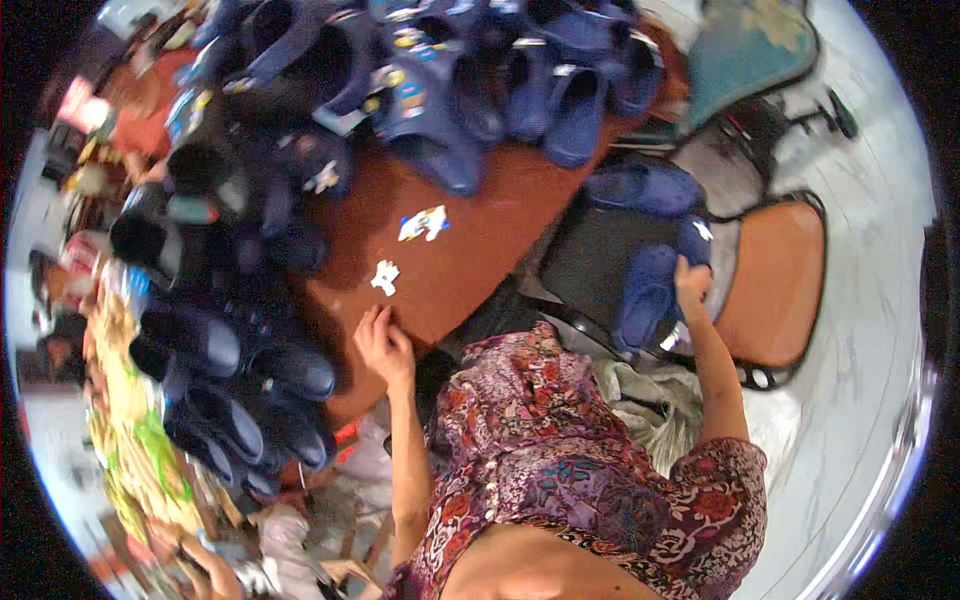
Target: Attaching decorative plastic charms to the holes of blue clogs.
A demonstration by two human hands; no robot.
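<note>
Along the front edge of a brown table (505, 215), my left hand (385, 345) rests with its fingers loosely spread, holding nothing. Close to its fingertips lies a small white cut-out piece (385, 277), and farther up a blue, white and yellow piece (424, 224). Over to the right, my right hand (693, 283) is closed on a navy blue clog (694, 238) with a white tag, on the black chair seat (585, 265). Beside it on the seat are another navy clog (648, 290) and, farther back, one more (642, 188). The right fingers are partly hidden.
Many navy clogs (430, 140) crowd the table's far and left sides, some with coloured charms. An orange-brown chair panel (775, 285) and a teal chair (750, 55) stand at the right. Grey cloth (655, 405) lies by my lap. People and yellow material (120, 370) appear blurred at left.
</note>
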